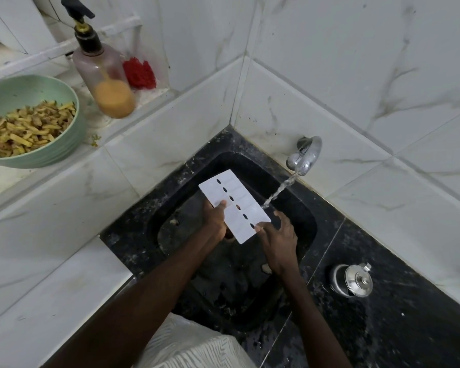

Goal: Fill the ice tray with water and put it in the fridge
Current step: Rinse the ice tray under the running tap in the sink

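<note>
A white ice tray (234, 205) with a row of dark slots down its middle hangs over the black sink (298, 235). My left hand (217, 217) grips its left long edge. My right hand (278, 237) holds its near right corner. Water streams from the chrome tap (304, 155) on the wall and lands at the tray's right edge. No fridge is in view.
A green bowl (64, 150) of yellow peelings and a soap pump bottle (104, 73) stand on the white ledge at left, with a red scrubber (138, 74) behind. A steel lidded pot (352, 280) sits on the black counter to the right of the sink.
</note>
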Demonstrator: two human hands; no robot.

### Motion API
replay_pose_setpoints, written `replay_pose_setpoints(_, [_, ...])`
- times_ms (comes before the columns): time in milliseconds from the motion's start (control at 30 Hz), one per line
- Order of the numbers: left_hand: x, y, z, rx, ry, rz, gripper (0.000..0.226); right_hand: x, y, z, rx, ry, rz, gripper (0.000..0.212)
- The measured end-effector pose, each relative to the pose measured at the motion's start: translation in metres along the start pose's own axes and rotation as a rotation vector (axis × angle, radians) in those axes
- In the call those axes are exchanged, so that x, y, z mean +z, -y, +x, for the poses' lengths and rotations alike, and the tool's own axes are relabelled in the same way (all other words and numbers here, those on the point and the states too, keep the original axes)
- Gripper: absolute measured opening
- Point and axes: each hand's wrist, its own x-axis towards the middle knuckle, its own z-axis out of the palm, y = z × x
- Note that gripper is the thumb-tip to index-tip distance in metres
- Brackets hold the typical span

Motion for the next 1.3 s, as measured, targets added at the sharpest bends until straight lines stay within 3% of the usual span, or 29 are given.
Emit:
replay_pose_setpoints(167, [0.007, 0.005, -0.005, -0.018, 0.013, 0.008, 0.051, 0.002, 0.002, 0.009, 0.081, -0.034, 0.012, 0.05])
replay_pose_setpoints(333, [0.008, 0.006, -0.008, -0.03, 0.026, 0.064, 0.046, 0.009, 0.005, 0.013, -0.078, 0.036, -0.076, 0.054])
replay_pose_setpoints(433, [0.007, 0.005, -0.007, -0.039, 0.045, 0.042, 0.048, 0.003, 0.003, 0.015, -0.011, -0.012, -0.07, 0.045])
replay_pose_setpoints(567, [0.013, 0.004, -0.009, -0.03, 0.047, 0.035, 0.048, -0.002, 0.006, 0.02, 0.019, 0.04, -0.074, 0.057])
replay_pose_setpoints(700, [0.011, 0.0, -0.011, -0.038, 0.035, 0.061, 0.048, -0.006, 0.003, 0.017, -0.079, 0.048, -0.045, 0.049])
replay_pose_setpoints(833, [0.02, 0.004, -0.018, -0.045, 0.043, 0.006, 0.051, -0.009, -0.002, 0.02, 0.041, -0.009, -0.043, 0.055])
replay_pose_setpoints(1000, [0.021, 0.003, -0.017, -0.02, 0.033, 0.036, 0.053, -0.007, -0.003, 0.017, -0.063, 0.034, -0.028, 0.047])
replay_pose_setpoints(1167, [0.023, 0.004, -0.023, -0.033, 0.02, 0.024, 0.052, -0.011, 0.0, 0.021, 0.09, -0.05, 0.08, 0.043])
replay_pose_setpoints(1300, [0.027, 0.007, -0.028, -0.011, -0.02, 0.091, 0.052, -0.005, 0.009, 0.03, 0.021, 0.023, 0.031, 0.046])
